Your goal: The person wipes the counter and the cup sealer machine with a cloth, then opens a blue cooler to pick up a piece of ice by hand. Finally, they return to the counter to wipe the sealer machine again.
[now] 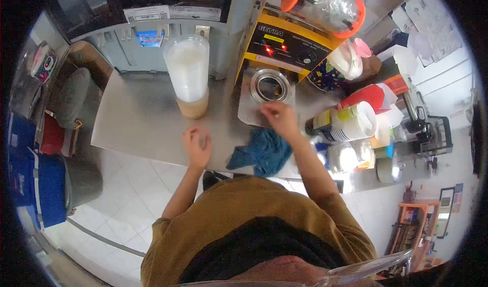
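Observation:
My left hand point(197, 147) rests over the front of the metal counter, fingers loosely bent and thumb apart, holding nothing. Just beyond it stands a tall stack of clear plastic cups point(188, 66) with a brownish bottom part point(193, 109). My right hand point(278, 120) is at the near edge of the pulled-out tray point(248, 112) of a yellow cup sealing machine point(284, 45). Its fingers are pinched together; whatever may be between them is hidden. A metal ring point(253, 95) sits in the tray. Below my right hand lies a crumpled blue cloth point(264, 152).
A roll of clear film point(325, 5) with orange end discs tops the machine. To the right crowd a white tub point(358, 119), jars point(343, 157) and a lidded pot point(390, 170). A grey bin point(81, 180) stands on the floor at left.

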`<state>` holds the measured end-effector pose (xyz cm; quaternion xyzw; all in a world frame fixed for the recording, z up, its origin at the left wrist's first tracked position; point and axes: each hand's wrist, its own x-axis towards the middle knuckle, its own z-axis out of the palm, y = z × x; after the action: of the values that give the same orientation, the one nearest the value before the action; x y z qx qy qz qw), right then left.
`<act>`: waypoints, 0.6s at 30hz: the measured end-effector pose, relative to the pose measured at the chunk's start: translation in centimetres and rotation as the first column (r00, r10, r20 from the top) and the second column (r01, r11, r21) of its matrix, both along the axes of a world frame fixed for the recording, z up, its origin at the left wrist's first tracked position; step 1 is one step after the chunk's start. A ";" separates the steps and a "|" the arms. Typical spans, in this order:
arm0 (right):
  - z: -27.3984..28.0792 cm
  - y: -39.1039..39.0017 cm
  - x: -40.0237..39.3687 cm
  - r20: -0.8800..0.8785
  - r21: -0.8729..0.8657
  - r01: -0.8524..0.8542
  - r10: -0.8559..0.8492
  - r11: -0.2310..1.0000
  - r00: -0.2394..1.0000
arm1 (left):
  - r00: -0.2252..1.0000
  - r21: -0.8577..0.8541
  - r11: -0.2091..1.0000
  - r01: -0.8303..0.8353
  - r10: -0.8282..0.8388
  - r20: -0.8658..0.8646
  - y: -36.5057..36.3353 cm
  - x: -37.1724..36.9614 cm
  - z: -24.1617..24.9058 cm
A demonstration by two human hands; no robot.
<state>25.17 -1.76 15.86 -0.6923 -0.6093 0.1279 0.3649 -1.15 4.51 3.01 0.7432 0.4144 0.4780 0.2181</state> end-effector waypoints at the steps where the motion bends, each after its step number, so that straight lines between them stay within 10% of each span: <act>1: 0.8 0.1 1.2 0.011 -0.010 -0.010 0.010 1.000 1.000 | 0.999 -0.002 0.999 -0.033 0.033 -0.027 -0.4 -0.9 -0.9; 18: 3.9 1.5 7.0 0.409 -0.281 -0.327 0.421 0.902 0.810 | 0.971 0.060 0.993 -0.100 0.111 -0.213 -2.3 -2.5 -2.0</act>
<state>32.21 -0.23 19.76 -0.6010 -0.7870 0.0896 0.1069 -3.61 2.20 1.05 0.7728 0.4628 0.4152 0.1277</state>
